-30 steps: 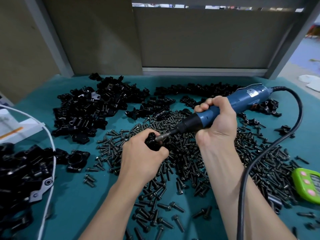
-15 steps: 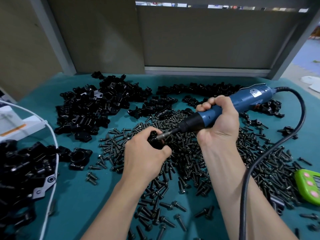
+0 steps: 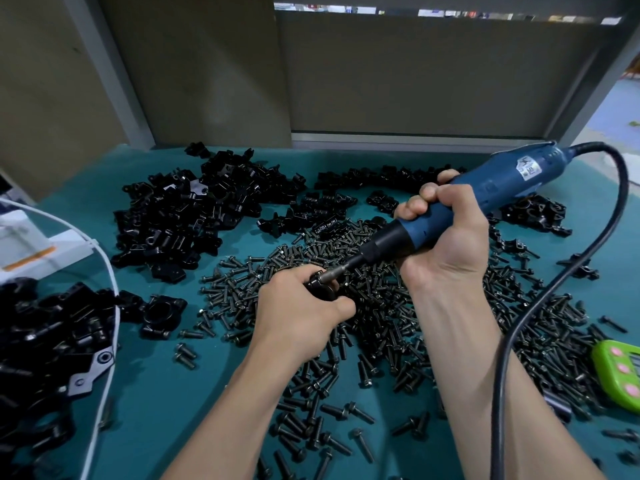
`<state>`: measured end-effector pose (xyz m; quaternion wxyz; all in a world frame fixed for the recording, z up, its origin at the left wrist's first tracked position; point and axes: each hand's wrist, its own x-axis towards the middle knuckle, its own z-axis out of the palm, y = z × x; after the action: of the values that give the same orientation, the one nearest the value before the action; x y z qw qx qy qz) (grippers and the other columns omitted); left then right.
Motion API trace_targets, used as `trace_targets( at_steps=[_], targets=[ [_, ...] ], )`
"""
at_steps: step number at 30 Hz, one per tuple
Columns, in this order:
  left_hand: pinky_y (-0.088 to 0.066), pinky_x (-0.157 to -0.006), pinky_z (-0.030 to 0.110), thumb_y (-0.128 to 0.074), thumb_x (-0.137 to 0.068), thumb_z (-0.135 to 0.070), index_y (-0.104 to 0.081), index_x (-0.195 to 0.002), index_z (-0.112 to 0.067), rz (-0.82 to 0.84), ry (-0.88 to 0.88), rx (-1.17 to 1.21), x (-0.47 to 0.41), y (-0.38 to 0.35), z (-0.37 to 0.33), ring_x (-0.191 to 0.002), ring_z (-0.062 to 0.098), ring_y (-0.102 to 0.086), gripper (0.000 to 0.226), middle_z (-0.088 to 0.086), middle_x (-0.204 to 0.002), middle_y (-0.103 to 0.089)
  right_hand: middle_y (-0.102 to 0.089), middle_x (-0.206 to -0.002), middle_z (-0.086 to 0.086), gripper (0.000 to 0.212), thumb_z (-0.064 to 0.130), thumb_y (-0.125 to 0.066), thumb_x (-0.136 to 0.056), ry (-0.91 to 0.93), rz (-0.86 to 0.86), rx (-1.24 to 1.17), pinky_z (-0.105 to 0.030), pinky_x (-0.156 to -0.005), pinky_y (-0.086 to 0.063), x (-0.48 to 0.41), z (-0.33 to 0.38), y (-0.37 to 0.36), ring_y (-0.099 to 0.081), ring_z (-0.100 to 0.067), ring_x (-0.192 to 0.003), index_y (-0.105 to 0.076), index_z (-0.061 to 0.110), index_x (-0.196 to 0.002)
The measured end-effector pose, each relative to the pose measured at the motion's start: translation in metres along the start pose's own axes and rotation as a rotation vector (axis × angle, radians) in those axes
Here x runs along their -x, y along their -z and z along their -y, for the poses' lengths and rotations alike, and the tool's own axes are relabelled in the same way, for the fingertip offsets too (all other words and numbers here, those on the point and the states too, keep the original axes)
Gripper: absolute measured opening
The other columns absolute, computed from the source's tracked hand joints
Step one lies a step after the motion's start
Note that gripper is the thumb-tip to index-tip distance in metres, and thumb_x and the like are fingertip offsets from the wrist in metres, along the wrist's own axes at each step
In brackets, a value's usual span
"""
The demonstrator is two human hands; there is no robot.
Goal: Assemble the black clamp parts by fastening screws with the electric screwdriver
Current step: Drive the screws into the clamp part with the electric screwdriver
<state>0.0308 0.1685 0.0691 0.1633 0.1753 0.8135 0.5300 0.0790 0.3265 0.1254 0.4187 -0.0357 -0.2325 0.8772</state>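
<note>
**Position.** The clamp part point(image 3: 320, 287) being worked on sits at frame centre, above the loose screws point(image 3: 381, 317) spread over the teal table point(image 3: 156, 393). The left hand point(image 3: 298, 320) grips it, fingers and thumb curled round its body, so most of the part is hidden. The right hand point(image 3: 446, 237) is wrapped in a full fist round the front barrel of the electric screwdriver point(image 3: 502, 188). The tool slopes down from the upper right, and its bit meets the top of the held part.

**Handling.** The clamp part appears rigid, small and light. It should be held by its outer body, with fingertips kept off the screw hole and away from the bit. The screwdriver looks stiff and rear-heavy, and its black cable point(image 3: 519, 323) is likely to drag on it, so a grip close to the nose gives the best control. The screws are small and probably roll easily.

**Quantities.**
- Screwdriver: one.
- Clamp part in hand: one.
- Separate clamp point(image 3: 161, 311), left of centre: one.
- Heaps of black clamp parts: four. There is a large heap point(image 3: 194, 216) at upper left, a row along the upper centre, a small cluster at the right edge and a heap point(image 3: 41, 341) at lower left.
- Screws: too many to count.
- Green device point(image 3: 620, 372), lower right: one.
</note>
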Motion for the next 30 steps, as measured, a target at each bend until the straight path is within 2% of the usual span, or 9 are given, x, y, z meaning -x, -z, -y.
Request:
trace_targets(
  at_steps=[4,10,15,18,21,23,24,28,30],
  targets=[
    [-0.035,-0.037,0.017,-0.086,-0.07,-0.019,-0.066,-0.072,-0.022,0.007,-0.006,-0.005,0.0,-0.001,0.0,-0.034,0.008,-0.045,0.02,-0.012,-0.046,-0.056,-0.053,-0.07,-0.001,0.022,-0.003,-0.05,-0.082,-0.027,0.06,0.013,-0.025,-0.057,-0.045,-0.001,0.003,0.001,-0.047,-0.014,-0.055,-0.057,0.013,-0.095],
    [-0.033,-0.035,0.018,-0.083,-0.072,-0.021,-0.066,-0.072,-0.029,0.005,-0.061,-0.092,-0.003,0.005,0.002,-0.034,0.006,-0.044,0.019,-0.014,-0.046,-0.056,-0.053,-0.073,-0.003,0.02,0.0,-0.048,-0.09,-0.168,-0.001,-0.015,-0.027,-0.061,-0.047,-0.003,0.006,0.015,-0.049,-0.015,-0.059,-0.062,0.01,-0.1],
    [-0.034,-0.039,0.018,-0.084,-0.067,-0.022,-0.072,-0.07,-0.023,0.196,-0.052,-0.092,-0.007,0.017,0.0,-0.042,0.008,-0.045,0.013,-0.009,-0.051,-0.059,-0.053,-0.073,-0.001,0.027,0.013,-0.047,-0.091,-0.157,0.096,-0.053,-0.026,-0.06,-0.045,-0.005,0.02,0.022,-0.048,-0.013,-0.057,-0.063,0.008,-0.112],
    [-0.035,-0.04,0.017,-0.083,-0.068,-0.026,-0.076,-0.075,-0.027,0.05,-0.067,-0.029,-0.01,0.021,0.003,-0.044,0.004,-0.048,0.01,-0.005,-0.06,-0.068,-0.055,-0.077,-0.003,0.037,0.018,-0.052,-0.093,-0.168,0.004,-0.061,-0.027,-0.063,-0.048,-0.008,0.031,0.021,-0.05,-0.015,-0.06,-0.059,0.005,-0.127],
    [-0.047,-0.052,0.019,-0.077,-0.075,-0.047,-0.07,-0.091,-0.042,-0.122,-0.026,0.067,-0.01,0.019,0.003,-0.059,-0.004,-0.06,0.018,-0.022,-0.077,-0.07,-0.061,-0.093,-0.012,0.045,0.014,-0.061,-0.085,-0.179,-0.18,-0.061,-0.034,-0.075,-0.057,-0.009,0.032,0.018,-0.061,-0.023,-0.075,-0.053,0.006,-0.13],
    [-0.05,-0.072,0.033,-0.073,-0.072,-0.048,-0.068,-0.097,-0.041,-0.116,0.027,0.272,-0.013,0.021,0.002,-0.078,0.007,-0.062,0.027,-0.014,-0.088,-0.069,-0.062,-0.116,-0.02,0.051,0.006,-0.058,-0.089,-0.236,-0.26,0.086,-0.045,-0.084,-0.061,-0.011,0.027,0.016,-0.068,-0.03,-0.098,-0.043,0.01,-0.137],
    [-0.047,-0.075,0.037,-0.074,-0.073,-0.04,-0.067,-0.099,-0.039,-0.115,0.033,0.373,-0.014,0.023,0.002,-0.079,0.015,-0.059,0.027,-0.009,-0.09,-0.067,-0.061,-0.124,-0.024,0.048,0.001,-0.055,-0.093,-0.272,-0.279,0.205,-0.047,-0.087,-0.061,-0.012,0.023,0.015,-0.069,-0.034,-0.107,-0.04,0.01,-0.138],
    [-0.044,-0.059,0.025,-0.067,-0.097,-0.01,-0.064,-0.105,-0.025,-0.172,-0.101,0.568,-0.012,0.026,-0.003,-0.061,0.011,-0.052,0.018,-0.01,-0.069,-0.062,-0.065,-0.12,-0.022,0.022,0.0,-0.062,-0.097,-0.318,-0.261,0.644,-0.049,-0.086,-0.063,-0.01,0.005,0.011,-0.073,-0.032,-0.104,-0.051,0.008,-0.115],
    [-0.043,-0.049,0.021,-0.06,-0.103,-0.008,-0.063,-0.107,-0.017,-0.181,-0.124,0.718,-0.011,0.027,-0.008,-0.059,0.011,-0.055,0.01,-0.007,-0.076,-0.069,-0.069,-0.114,-0.014,0.032,0.012,-0.073,-0.093,-0.253,-0.217,0.889,-0.042,-0.073,-0.066,-0.009,-0.003,0.01,-0.074,-0.024,-0.091,-0.054,0.014,-0.119]
  ],
)
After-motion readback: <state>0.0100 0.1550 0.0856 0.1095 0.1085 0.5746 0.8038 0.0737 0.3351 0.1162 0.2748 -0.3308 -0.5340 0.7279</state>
